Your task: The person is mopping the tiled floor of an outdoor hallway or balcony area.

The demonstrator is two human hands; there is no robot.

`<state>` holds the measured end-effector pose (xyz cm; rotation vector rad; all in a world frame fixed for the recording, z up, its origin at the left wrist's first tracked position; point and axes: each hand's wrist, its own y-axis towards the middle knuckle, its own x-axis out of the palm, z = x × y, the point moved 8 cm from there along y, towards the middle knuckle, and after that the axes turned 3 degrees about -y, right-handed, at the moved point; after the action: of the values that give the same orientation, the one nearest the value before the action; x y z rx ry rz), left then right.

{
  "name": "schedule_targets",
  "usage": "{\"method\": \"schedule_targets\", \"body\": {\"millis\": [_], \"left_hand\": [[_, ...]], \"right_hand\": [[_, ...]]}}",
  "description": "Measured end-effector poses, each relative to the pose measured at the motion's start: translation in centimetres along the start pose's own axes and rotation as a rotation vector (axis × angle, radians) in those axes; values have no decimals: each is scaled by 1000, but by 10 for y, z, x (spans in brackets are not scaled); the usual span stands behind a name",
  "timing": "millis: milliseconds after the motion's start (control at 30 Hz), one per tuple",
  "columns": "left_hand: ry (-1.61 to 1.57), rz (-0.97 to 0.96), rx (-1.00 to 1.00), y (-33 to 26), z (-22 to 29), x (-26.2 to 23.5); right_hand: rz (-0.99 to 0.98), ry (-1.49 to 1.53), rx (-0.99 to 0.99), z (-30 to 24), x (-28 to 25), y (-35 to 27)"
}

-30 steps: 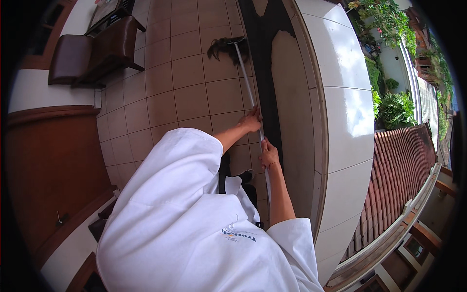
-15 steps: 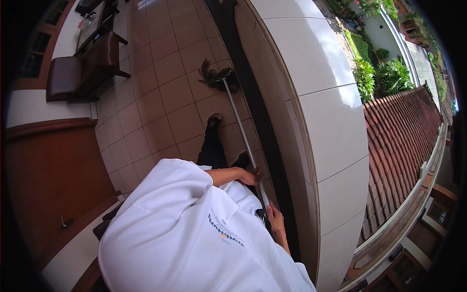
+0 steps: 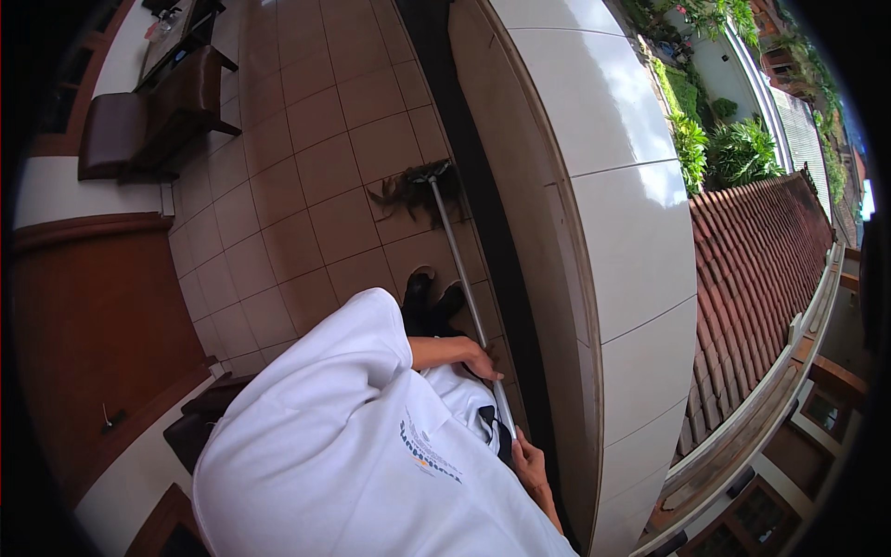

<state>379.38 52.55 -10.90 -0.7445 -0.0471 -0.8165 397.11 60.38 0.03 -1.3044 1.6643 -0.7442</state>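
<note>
Because mop (image 3: 461,278) is long, 2 hands share pole. Left hand (image 3: 479,357) wraps fingers tight halfway down, steers. Right hand (image 3: 529,461) curls fingers round top end, pushes. Stringy mop head (image 3: 415,188) lies flat on brown floor tiles (image 3: 306,167), beside white wall (image 3: 594,186), ahead of dark shoes (image 3: 430,297).

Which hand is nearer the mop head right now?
Left. The left hand grips the mop handle closer to the mop head; the right hand holds the top end.

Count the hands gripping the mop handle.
2. The left hand grips the mop handle midway along; the right hand holds its upper end, close to the white shirt.
</note>
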Motion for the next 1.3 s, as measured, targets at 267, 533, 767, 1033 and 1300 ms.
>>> {"method": "schedule_targets", "body": {"millis": [267, 533, 767, 1033, 1300], "left_hand": [[-263, 1269, -94, -116, -118, -143], [-302, 1607, -346, -213, -164, -201], [-25, 1433, -362, -131, -127, -149], [-46, 554, -120, 38, -46, 29], [-159, -41, 40, 175, -38, 115]], "right_hand": [[-77, -51, 61, -204, 67, 153], [-82, -140, -124, -324, 113, 239], [-97, -203, -95, -212, 78, 202], [-107, -267, -140, 23, 38, 71], [-193, -225, -78, 106, -5, -70]]}}
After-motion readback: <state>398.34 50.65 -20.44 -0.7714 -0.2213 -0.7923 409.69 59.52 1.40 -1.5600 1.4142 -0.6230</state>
